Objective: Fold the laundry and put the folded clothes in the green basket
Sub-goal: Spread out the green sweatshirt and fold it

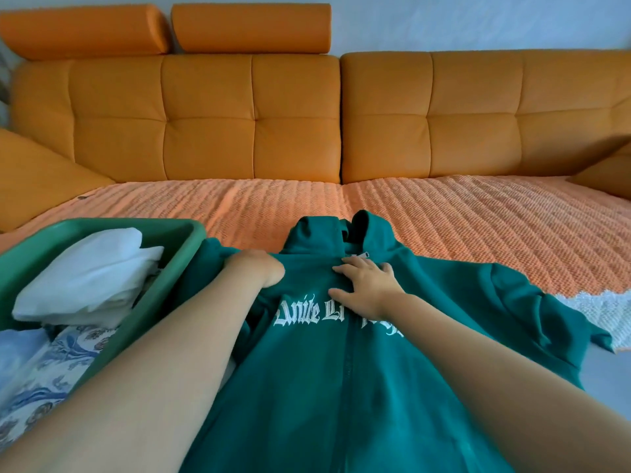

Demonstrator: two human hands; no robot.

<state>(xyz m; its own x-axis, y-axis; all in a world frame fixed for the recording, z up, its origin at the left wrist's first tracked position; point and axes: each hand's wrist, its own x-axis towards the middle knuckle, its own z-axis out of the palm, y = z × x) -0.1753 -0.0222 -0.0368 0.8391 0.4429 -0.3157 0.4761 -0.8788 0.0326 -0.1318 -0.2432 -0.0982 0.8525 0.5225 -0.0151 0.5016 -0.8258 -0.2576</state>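
The hoodie [324, 387] lies lengthwise from the hands toward the person; left hand [257, 268] grips its shoulder beside the green basket [191, 233]; right hand [367, 285] presses spread.

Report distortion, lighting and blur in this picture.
Head view: wide-angle bending curves the sofa back; head view: light is soft and even, no glare; head view: the white lettering on the hoodie is sharp.

Orange sofa [252, 117] with woven orange cover [444, 220].
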